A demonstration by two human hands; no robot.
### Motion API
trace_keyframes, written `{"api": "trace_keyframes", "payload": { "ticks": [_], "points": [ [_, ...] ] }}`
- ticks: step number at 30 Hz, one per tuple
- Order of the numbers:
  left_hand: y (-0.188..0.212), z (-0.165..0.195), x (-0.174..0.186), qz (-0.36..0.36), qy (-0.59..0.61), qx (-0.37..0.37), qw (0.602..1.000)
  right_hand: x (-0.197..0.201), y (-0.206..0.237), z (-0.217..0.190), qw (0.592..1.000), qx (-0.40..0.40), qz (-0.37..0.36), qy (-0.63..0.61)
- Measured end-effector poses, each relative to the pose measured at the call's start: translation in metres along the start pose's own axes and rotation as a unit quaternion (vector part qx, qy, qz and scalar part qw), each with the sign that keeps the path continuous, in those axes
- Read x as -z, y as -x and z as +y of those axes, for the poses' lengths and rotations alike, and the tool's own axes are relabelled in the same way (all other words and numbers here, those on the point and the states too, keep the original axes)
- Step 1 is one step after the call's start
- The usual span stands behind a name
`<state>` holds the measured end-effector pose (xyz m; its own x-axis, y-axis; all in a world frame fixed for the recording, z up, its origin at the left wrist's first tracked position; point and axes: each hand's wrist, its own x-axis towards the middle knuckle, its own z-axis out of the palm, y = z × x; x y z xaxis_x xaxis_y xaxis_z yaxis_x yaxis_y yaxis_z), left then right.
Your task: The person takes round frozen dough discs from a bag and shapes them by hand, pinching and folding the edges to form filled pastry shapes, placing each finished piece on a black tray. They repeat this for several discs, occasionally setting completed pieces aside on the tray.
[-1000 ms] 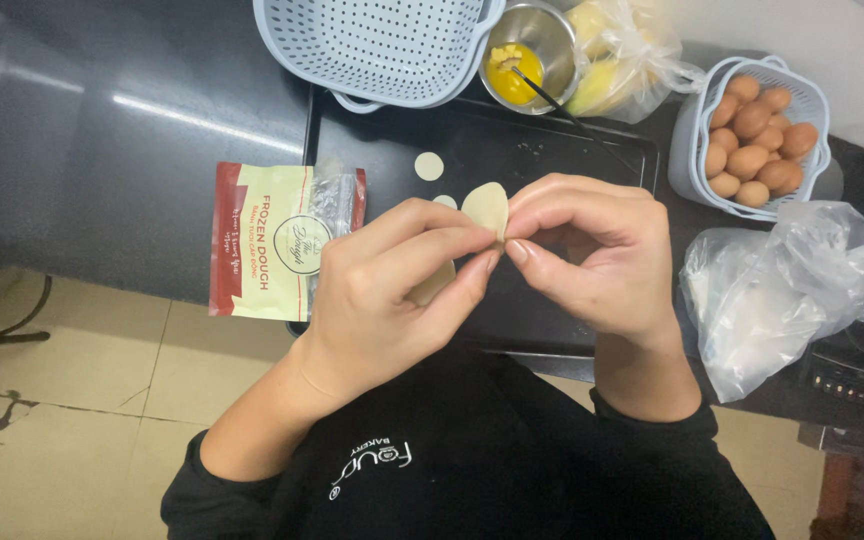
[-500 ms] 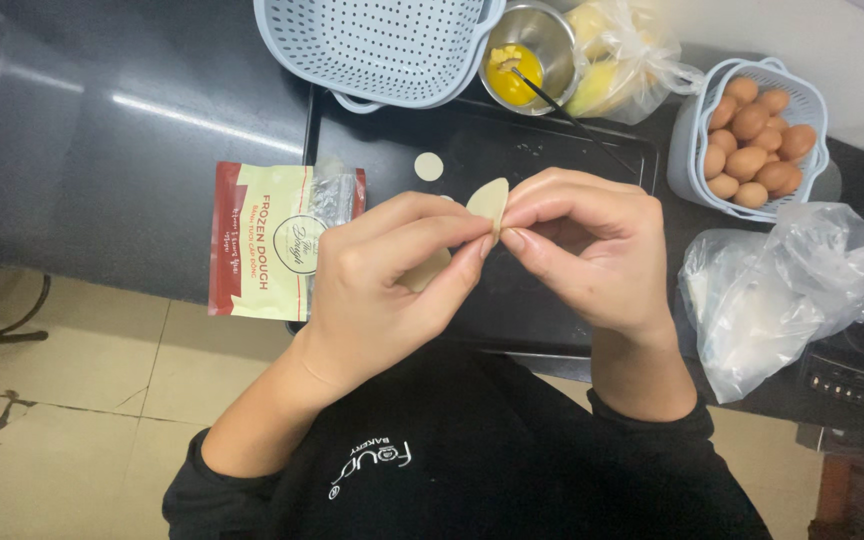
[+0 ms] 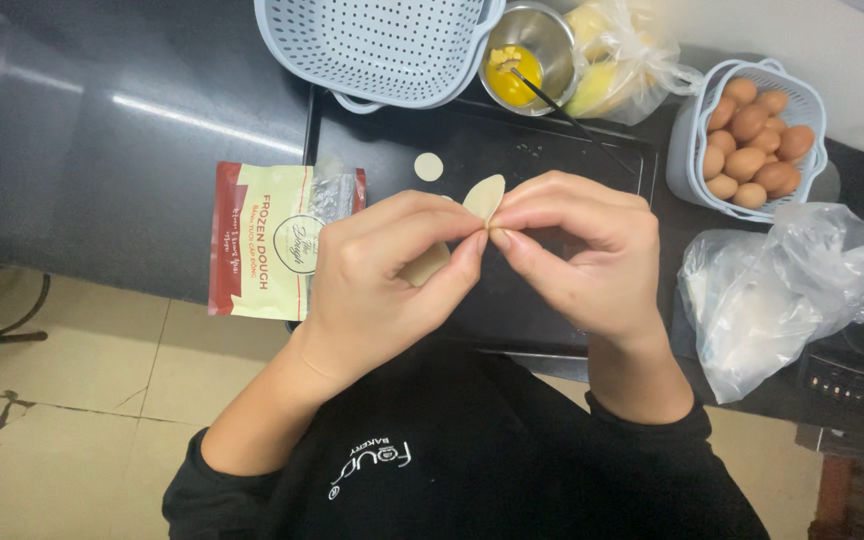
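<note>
Place: I take this for a kitchen worktop.
Surface: dark counter (image 3: 102, 150) left of my hands, black tray (image 3: 552, 310) under them.
Food: basket of brown eggs (image 3: 752, 140) beyond my right hand, steel bowl of yolk (image 3: 527, 60) ahead, dough packet (image 3: 272, 240) beside my left hand.
Floor: pale tiles (image 3: 72, 400) below.

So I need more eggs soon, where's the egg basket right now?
In the head view the egg basket sits at upper right, on the person's right, beyond the clear plastic bag and right of the black tray.
</note>
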<state>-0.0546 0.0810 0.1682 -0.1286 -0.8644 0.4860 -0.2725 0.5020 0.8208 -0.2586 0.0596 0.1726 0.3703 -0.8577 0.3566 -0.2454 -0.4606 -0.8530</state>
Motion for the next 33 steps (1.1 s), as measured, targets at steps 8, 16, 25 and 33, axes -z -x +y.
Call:
{"api": "trace_keyframes", "payload": {
  "ticks": [8,16,25,33],
  "points": [
    [0.0011,-0.0042,-0.0019,0.012,-0.001,-0.007,1.000,-0.0054,0.0028,0.0020,1.000,-0.021,0.007,-0.018],
    [-0.0006,-0.0053,0.0023,-0.003,0.026,0.003,1.000,-0.0031,-0.0003,0.0020,1.000,-0.009,0.000,-0.018],
    [0.0009,-0.0072,0.0012,0.003,0.018,0.002,1.000,-0.0086,0.0004,0.0010,1.000,0.011,0.013,0.017],
    [-0.0011,-0.0048,0.0028,0.001,0.028,0.007,1.000,-0.0060,0.0021,0.0034,0.999,-0.022,0.006,-0.036]
  ]
}}
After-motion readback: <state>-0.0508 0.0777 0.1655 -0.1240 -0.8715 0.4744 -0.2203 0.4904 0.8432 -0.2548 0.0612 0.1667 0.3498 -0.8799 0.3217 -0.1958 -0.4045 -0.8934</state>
